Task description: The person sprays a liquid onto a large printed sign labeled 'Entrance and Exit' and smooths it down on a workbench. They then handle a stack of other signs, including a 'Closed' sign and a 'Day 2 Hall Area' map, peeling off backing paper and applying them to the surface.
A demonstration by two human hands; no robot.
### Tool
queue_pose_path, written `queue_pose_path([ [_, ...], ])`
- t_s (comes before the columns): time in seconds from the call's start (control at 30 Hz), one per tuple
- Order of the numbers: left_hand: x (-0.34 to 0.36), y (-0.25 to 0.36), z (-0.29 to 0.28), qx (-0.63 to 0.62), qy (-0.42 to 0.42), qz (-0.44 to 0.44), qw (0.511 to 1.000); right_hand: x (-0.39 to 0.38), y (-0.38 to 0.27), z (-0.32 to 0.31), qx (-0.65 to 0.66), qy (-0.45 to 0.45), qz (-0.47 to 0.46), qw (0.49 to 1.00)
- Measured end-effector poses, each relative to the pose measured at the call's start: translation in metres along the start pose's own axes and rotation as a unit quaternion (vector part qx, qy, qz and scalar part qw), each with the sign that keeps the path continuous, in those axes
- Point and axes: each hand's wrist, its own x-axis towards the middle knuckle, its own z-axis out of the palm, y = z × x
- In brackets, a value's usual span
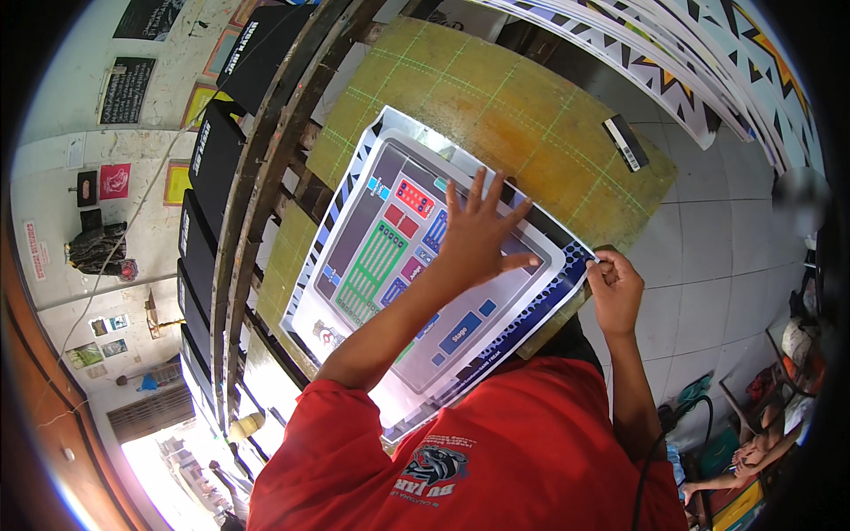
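Observation:
A large printed sheet (409,358) with a coloured seating-type layout and a patterned border lies at a slant on an olive cutting mat (518,97) with green grid lines. My left hand (482,228) rests flat on the sheet's upper right part, fingers spread. At the sheet's right corner, my right hand (615,281) has its thumb and fingers closed in a pinch on the edge. A small black-and-white flat block (625,143) lies on the mat beyond my hands. My left forearm covers part of the print.
Dark beams (257,186) run along the mat's left side, with black panels (215,146) beyond them. Large patterned sheets (673,62) are stacked at the far right. Tiled floor (722,239) shows at right. Another person's legs (753,456) are at the lower right, near a cable (708,416).

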Motion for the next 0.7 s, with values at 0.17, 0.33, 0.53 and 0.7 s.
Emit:
queue_pose_path([
  [0.17,0.001,-0.01,-0.003,-0.007,-0.006,-0.06,0.998,0.0,0.003,0.001,0.01,0.003,-0.001,1.0],
  [0.33,-0.001,0.015,-0.005,-0.021,-0.002,-0.044,0.999,0.0,0.0,0.001,0.011,0.003,-0.004,1.0],
  [0.53,-0.004,0.044,-0.002,-0.073,0.03,0.004,0.997,0.0,0.004,0.001,0.028,-0.005,-0.006,1.0],
  [0.7,-0.006,0.058,0.001,-0.052,0.028,0.023,0.998,0.0,0.004,0.001,0.037,-0.006,-0.008,0.999],
])
